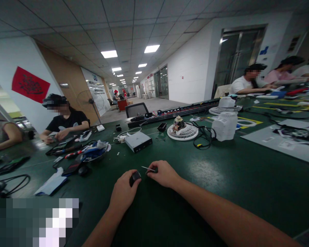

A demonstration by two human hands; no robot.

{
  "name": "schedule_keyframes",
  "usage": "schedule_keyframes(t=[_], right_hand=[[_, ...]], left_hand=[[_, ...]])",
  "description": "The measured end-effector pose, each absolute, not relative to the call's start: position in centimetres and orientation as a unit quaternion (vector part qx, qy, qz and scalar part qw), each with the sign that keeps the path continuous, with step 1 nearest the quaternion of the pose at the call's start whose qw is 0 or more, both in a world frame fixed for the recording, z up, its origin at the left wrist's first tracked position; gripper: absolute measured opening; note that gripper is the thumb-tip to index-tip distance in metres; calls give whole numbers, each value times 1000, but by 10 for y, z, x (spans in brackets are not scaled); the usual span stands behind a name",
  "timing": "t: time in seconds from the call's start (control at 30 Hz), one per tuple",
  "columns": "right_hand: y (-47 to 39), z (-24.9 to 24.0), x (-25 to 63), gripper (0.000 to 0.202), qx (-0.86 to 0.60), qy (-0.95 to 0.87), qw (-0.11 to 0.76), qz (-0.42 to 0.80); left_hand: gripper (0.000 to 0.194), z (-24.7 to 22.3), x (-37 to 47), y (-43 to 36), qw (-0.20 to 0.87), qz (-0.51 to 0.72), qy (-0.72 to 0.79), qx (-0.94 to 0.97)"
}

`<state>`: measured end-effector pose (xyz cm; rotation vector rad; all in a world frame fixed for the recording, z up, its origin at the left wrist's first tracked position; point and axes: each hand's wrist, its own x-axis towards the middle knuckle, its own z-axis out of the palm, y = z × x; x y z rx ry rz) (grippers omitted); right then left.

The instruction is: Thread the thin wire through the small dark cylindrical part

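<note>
I see the left hand [124, 188] pinching a small black block [135, 177] over the green table [170, 216]. Right hand [165, 174] grips a slim metal-shafted tool [148, 168], tip near the block, apart. Optical drive [138, 140] lies beyond both.

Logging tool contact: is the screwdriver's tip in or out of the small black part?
Out: the screwdriver in the right hand ends short of the black part in the left hand, with green tabletop between.
</note>
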<state>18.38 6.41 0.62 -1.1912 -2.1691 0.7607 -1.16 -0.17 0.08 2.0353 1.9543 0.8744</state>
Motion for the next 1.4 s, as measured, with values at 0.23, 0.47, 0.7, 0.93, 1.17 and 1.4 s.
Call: schedule_keyframes(t=[0.23,0.47,0.7,0.93,1.17,1.4], right_hand=[[59,12,186,13,-380,-808,324,312],[54,15,184,9,-371,-801,348,316],[56,8,182,17,-363,-796,323,361],[58,2,175,24,-367,-697,331,519],[53,4,175,16,-382,-716,331,481],[60,13,182,10,-395,-737,351,421]], left_hand=[[31,5,-5,-7,97,294,594,743],[29,7,-4,-11,59,310,572,757],[28,6,-4,-11,44,319,546,774],[24,9,-4,-10,19,326,514,793],[27,10,-3,-12,-1,320,529,786],[24,9,-1,-10,-13,335,550,765]])
